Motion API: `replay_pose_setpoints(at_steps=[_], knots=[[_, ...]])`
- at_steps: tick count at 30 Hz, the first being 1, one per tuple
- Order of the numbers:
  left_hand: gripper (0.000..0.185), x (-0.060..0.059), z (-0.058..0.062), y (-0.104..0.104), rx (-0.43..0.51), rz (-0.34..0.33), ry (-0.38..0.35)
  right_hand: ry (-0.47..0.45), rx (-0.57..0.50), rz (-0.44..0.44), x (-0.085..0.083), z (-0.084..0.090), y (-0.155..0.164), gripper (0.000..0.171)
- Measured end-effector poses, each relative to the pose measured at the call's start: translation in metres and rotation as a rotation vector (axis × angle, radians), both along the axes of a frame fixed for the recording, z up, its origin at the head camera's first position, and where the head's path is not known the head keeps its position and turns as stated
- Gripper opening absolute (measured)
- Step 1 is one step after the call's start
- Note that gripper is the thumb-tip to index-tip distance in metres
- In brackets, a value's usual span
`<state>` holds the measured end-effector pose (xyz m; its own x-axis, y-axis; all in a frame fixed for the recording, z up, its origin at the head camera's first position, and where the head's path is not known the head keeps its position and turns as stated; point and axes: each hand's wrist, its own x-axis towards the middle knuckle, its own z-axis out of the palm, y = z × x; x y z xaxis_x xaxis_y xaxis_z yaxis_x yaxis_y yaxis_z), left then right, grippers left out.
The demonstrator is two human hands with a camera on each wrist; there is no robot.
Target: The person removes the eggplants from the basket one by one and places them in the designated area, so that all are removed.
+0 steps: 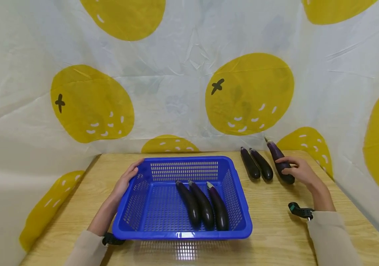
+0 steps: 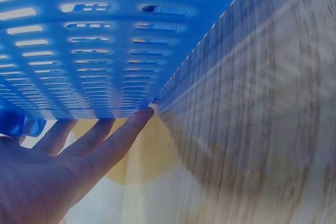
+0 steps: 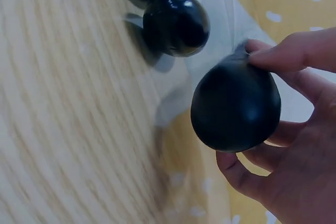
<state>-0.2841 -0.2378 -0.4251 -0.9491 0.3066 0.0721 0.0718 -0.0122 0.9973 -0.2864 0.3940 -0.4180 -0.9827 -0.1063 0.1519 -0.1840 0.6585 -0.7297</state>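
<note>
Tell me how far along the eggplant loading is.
About half. Three eggplants lie side by side in the blue basket. The right hand grips a fourth eggplant on the table, its far tip raised against the backdrop. Two more eggplants lie on the table beside it, untouched. The left hand rests flat against the basket's left wall.

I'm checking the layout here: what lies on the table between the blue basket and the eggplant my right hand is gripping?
In the head view, two eggplants lie side by side on the table between the blue basket and the gripped eggplant.
</note>
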Motion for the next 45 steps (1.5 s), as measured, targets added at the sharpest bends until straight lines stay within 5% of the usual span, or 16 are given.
replay_pose_setpoints(at_steps=[18,33,45], knots=[[0.055,0.0013,0.0003,-0.0019,-0.010,-0.011,0.010,-0.120,0.036,-0.046,-0.0055,-0.0055,-0.0032,0.074],[0.055,0.0010,-0.0003,-0.0019,0.009,-0.018,0.003,-0.115,0.053,-0.093,-0.0056,-0.0075,-0.0051,0.071],[0.056,0.0028,0.0011,-0.0028,0.010,-0.020,-0.002,-0.113,0.076,-0.019,-0.0021,-0.0038,-0.0062,0.065]])
